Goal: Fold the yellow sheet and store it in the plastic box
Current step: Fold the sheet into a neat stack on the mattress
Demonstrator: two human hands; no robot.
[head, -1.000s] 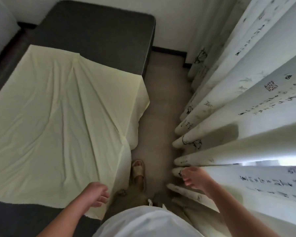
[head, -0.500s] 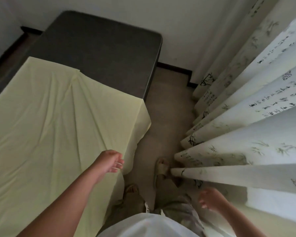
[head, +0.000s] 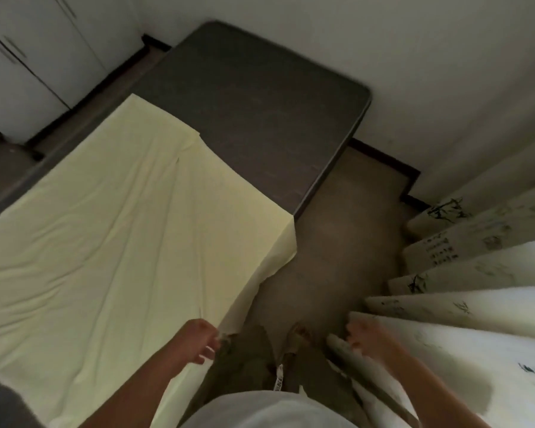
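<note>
The yellow sheet [head: 115, 242] lies spread over the near part of a dark grey mattress [head: 260, 112], and its right side hangs over the bed's edge. My left hand [head: 198, 339] is at that right edge near me, fingers curled on the fabric, and a long crease runs straight up the sheet from it. My right hand [head: 363, 335] is blurred, held low beside the curtain with its fingers loosely apart and nothing in it. No plastic box is in view.
A white curtain with black ink prints [head: 476, 273] hangs in folds along the right. A narrow strip of beige floor [head: 337, 242] runs between bed and curtain, where my feet stand. White cupboard doors [head: 28, 57] are at the far left.
My view has swung left and up the bed. My left hand dropped from above the sheet to its right edge and curled shut. My right hand rose slightly beside the curtain.
</note>
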